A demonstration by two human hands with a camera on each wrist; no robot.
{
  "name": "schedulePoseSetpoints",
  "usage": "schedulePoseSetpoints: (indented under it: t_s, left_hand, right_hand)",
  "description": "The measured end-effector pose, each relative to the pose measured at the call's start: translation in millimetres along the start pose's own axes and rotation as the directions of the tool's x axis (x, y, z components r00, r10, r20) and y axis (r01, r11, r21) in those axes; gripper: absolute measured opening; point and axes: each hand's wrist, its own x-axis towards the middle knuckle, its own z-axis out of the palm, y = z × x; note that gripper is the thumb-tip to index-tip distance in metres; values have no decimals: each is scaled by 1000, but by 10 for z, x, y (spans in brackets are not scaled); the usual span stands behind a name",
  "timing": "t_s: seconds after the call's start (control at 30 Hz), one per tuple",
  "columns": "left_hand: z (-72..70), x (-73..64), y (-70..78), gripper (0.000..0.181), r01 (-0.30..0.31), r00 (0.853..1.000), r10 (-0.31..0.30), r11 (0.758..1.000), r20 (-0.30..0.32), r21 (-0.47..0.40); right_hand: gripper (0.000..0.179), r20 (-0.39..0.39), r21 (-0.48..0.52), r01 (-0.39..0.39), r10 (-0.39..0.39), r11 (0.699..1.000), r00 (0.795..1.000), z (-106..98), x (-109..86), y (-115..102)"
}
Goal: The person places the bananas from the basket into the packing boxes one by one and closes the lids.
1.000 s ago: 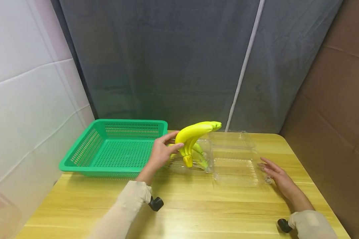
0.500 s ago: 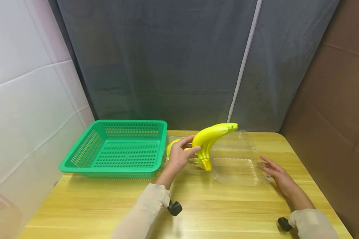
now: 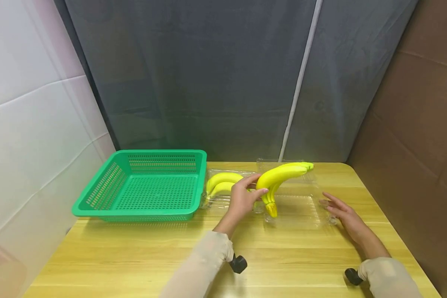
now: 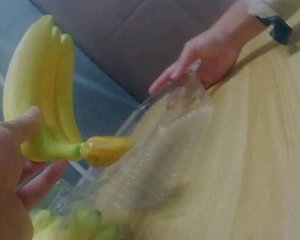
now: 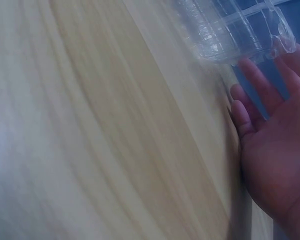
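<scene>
My left hand [image 3: 243,198] pinches a bunch of yellow bananas [image 3: 279,176] between thumb and fingers. The stem end points down and the greenish tips reach up to the right. Below the bunch stands a clear plastic clamshell box [image 3: 294,215], its lid folded back. In the left wrist view the bunch [image 4: 40,90] rises in front of that box [image 4: 160,155]. At the box's right edge is my right hand [image 3: 348,217], fingers extended. Its fingertips lie right at the clear rim [image 5: 285,42] in the right wrist view.
A second clear box [image 3: 217,201] with bananas [image 3: 223,180] in it is left of the open box, partly behind my left hand. Further left stands a green perforated basket [image 3: 139,212]. Grey fabric [image 3: 193,82] hangs behind the wooden table [image 3: 134,256].
My left hand has carried the banana bunch rightward from over the second box to over the open one. Bananas in the second box have come into fuller view. My right hand stays put.
</scene>
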Motion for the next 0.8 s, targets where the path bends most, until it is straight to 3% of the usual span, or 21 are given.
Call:
schedulePoseSetpoints:
  t_s: [0.17, 0.33, 0.53, 0.8]
  left_hand:
    - [151, 27, 4, 48, -79, 997, 79, 974, 5, 211]
    - [269, 55, 24, 47, -123, 992, 112, 911, 51, 393]
    - [336, 33, 51, 49, -173, 985, 130, 791, 116, 586]
    - [401, 35, 27, 47, -269, 963, 197, 625, 185, 733]
  right_hand:
    - [52, 2, -10, -3, 3, 1000, 1000, -9, -10, -6]
    - [50, 6, 7, 17, -17, 1000, 1000, 2, -13, 2]
    - [50, 13, 27, 31, -31, 999, 999, 12, -15, 4]
    - [49, 7, 38, 32, -33, 999, 999, 27, -20, -21]
